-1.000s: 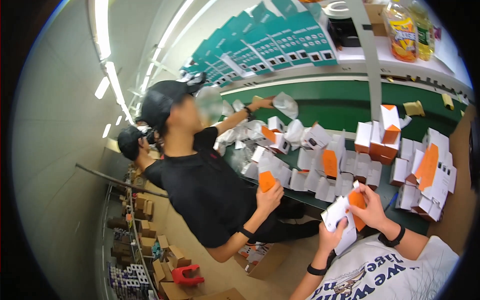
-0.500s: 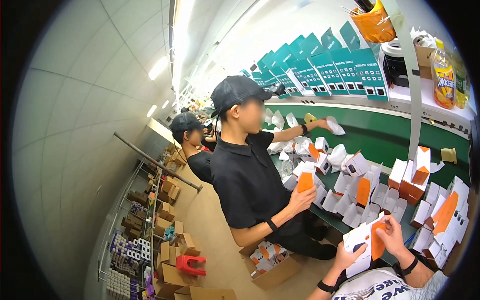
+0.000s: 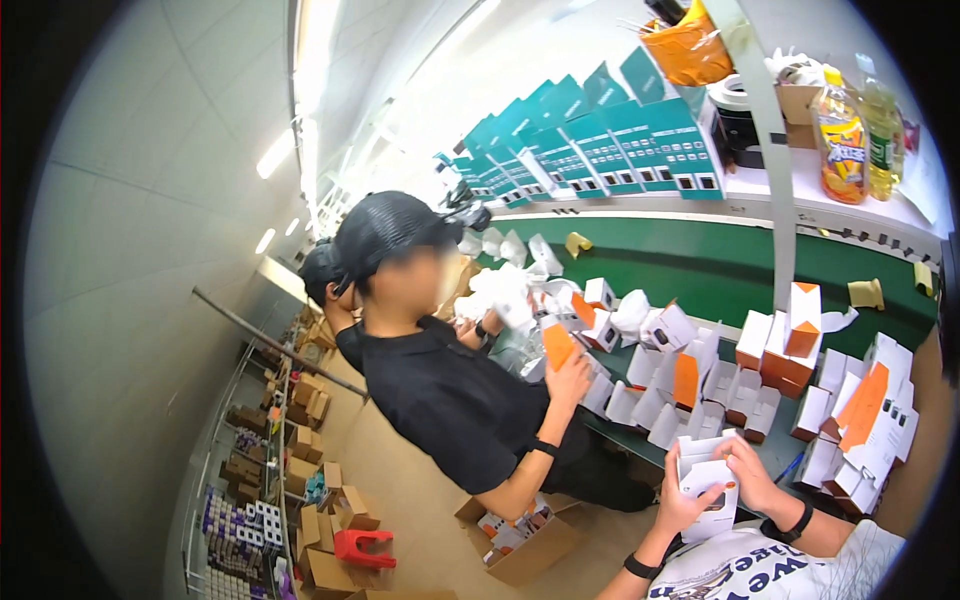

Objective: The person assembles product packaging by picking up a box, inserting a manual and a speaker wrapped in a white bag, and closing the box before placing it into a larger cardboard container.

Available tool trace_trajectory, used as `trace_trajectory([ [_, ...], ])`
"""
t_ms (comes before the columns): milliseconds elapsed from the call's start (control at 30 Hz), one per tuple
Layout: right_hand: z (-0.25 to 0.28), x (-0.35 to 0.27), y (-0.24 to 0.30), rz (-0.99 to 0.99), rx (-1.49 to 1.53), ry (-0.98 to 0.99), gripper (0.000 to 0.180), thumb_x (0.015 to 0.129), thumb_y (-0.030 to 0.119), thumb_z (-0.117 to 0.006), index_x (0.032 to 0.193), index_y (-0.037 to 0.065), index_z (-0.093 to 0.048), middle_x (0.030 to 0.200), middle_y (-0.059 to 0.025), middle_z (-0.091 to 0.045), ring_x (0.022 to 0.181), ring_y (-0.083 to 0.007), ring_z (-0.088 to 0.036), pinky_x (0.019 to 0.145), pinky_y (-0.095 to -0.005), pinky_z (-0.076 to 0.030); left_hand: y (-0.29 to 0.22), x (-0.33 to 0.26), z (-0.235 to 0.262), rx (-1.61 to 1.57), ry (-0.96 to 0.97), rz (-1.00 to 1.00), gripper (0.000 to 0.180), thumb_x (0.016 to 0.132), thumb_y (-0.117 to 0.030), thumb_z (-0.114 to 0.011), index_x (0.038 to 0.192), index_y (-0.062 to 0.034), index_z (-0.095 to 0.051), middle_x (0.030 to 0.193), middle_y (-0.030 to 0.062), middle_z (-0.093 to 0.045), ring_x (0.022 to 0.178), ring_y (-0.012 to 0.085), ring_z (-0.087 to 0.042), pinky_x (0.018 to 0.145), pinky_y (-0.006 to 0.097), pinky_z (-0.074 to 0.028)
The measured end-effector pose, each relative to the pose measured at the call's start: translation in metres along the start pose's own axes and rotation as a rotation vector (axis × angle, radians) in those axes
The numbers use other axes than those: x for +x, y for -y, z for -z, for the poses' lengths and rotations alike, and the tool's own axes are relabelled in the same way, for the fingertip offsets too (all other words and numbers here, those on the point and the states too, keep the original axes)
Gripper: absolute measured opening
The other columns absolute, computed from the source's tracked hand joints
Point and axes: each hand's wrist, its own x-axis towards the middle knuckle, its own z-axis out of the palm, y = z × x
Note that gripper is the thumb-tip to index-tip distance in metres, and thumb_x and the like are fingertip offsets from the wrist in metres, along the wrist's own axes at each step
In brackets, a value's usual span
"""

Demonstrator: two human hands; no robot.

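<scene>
Near the lower edge, right of centre, the person's left hand (image 3: 683, 503) and right hand (image 3: 752, 475) both grip a small white folded cardboard box (image 3: 706, 482) with its top flap open. The left hand's fingers curl around the box's left side and lower corner, while the right hand's fingers close over its right edge; the box sits between the two palms, just on the near side of the long green conveyor belt (image 3: 700, 265).

On the belt, just beyond the hands, lie many open white and orange cardboard boxes (image 3: 690, 375). To the left, a co-worker in a black shirt and black cap (image 3: 440, 395) stands at the belt holding an orange card (image 3: 557, 345). On the floor by that co-worker sits an open brown carton (image 3: 520, 535).
</scene>
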Motion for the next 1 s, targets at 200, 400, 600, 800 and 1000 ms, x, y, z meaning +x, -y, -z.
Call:
trace_trajectory([
  [200, -0.016, 0.014, 0.008, 0.203, 0.05, -0.192, 0.063, 0.083, 0.029, -0.079, 0.133, 0.006, -0.048, 0.127, -0.0101, -0.056, 0.118, -0.0204, -0.055, 0.106, -0.0365, -0.043, 0.003, 0.008, -0.014, -0.133, -0.079, -0.03, 0.093, 0.078, -0.017, -0.089, 0.146, -0.0034, -0.027, 0.136, 0.0164, -0.046, 0.126, 0.0262, -0.051, 0.108, 0.041, -0.044],
  [400, -0.008, 0.026, 0.022, 0.294, -0.047, 0.013, 0.035, 0.083, 0.02, -0.081, 0.108, 0.005, -0.062, 0.123, -0.0148, -0.063, 0.114, -0.0234, -0.06, 0.1, -0.0384, -0.048, -0.038, 0.027, -0.003, -0.267, -0.087, -0.135, 0.071, 0.074, -0.013, -0.09, 0.126, -0.0074, -0.042, 0.132, 0.0186, -0.049, 0.121, 0.0281, -0.053, 0.103, 0.043, -0.046],
  [600, 0.0, 0.028, 0.04, 0.352, -0.073, 0.093, 0.031, 0.083, 0.022, -0.083, 0.087, 0.005, -0.057, 0.115, -0.0131, -0.067, 0.101, -0.0254, -0.063, 0.09, -0.0365, -0.049, -0.043, 0.032, 0.002, -0.092, -0.045, -0.262, 0.059, 0.073, -0.011, -0.088, 0.107, -0.0097, -0.04, 0.124, 0.0158, -0.052, 0.112, 0.0247, -0.056, 0.095, 0.039, -0.049],
  [800, -0.01, 0.027, 0.05, 0.376, -0.137, 0.107, 0.034, 0.081, 0.023, -0.084, 0.083, 0.005, -0.056, 0.116, -0.0121, -0.066, 0.101, -0.026, -0.063, 0.09, -0.037, -0.049, -0.056, 0.029, 0.011, -0.026, -0.08, -0.277, 0.056, 0.07, -0.014, -0.088, 0.096, -0.0085, -0.039, 0.117, 0.0152, -0.055, 0.104, 0.0242, -0.058, 0.092, 0.038, -0.05],
  [1000, -0.013, 0.019, 0.053, 0.334, -0.019, -0.04, 0.042, 0.077, 0.023, -0.087, 0.096, 0.006, -0.054, 0.126, -0.0157, -0.059, 0.111, -0.0254, -0.062, 0.095, -0.0378, -0.049, -0.054, 0.028, 0.005, -0.052, -0.106, -0.236, 0.052, 0.066, -0.01, -0.087, 0.088, -0.0085, -0.04, 0.116, 0.0154, -0.06, 0.102, 0.0235, -0.06, 0.092, 0.038, -0.05],
])
